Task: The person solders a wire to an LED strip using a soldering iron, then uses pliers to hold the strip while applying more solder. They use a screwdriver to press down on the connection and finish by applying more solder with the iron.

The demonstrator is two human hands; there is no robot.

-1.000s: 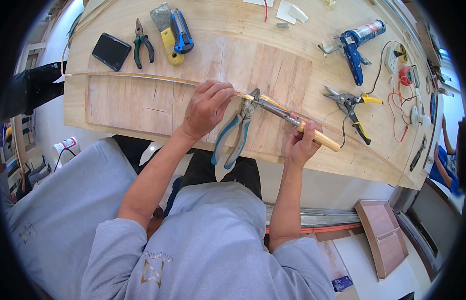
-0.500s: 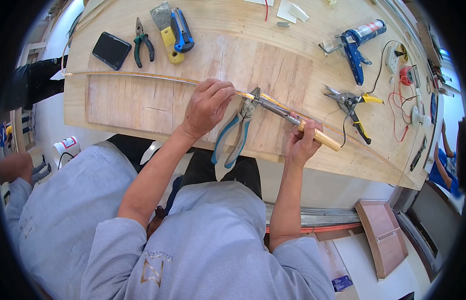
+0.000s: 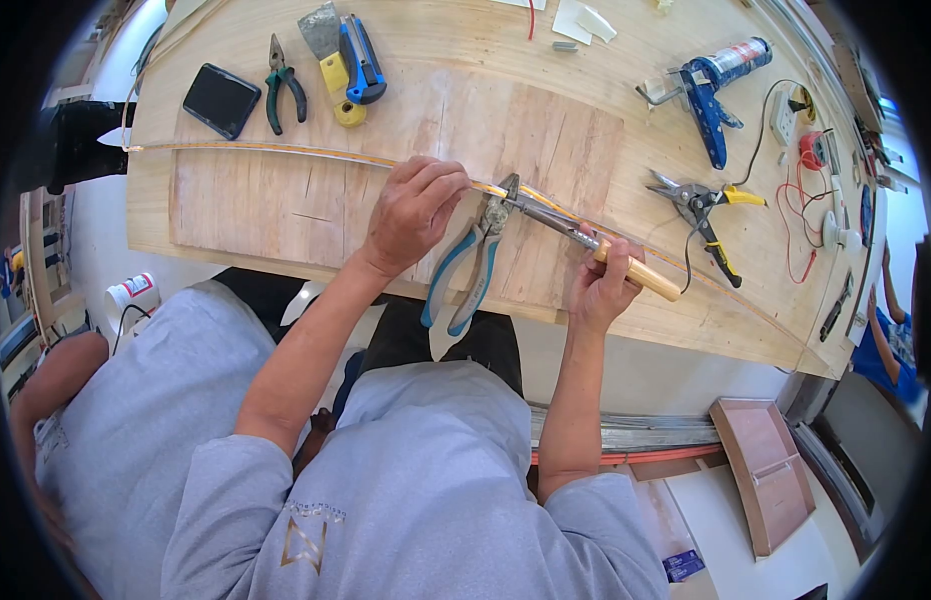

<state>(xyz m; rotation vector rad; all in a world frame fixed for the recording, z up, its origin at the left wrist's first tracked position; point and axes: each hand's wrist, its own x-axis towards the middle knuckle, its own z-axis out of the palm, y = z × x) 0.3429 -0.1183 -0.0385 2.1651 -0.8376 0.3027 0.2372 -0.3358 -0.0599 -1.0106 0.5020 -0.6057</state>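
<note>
My left hand is closed, its fingertips pinching a thin yellow-orange strip, which looks like an LED strip, and holding it down on the board. In my right hand is a soldering iron with a wooden handle and a perforated metal barrel. Its tip meets the strip at the jaws of blue-grey handled pliers, which lie between my hands with their handles past the table's near edge. Another length of strip runs behind the iron toward the right corner.
Across the table lie a phone, long-nose pliers, a scraper, a blue cutter, a caulking gun and snips. A power strip is at right. A co-worker in grey is at my left.
My hands, the soldering iron and the strip look almost still. The co-worker at my left has shifted, with an arm now lower at the left edge.
</note>
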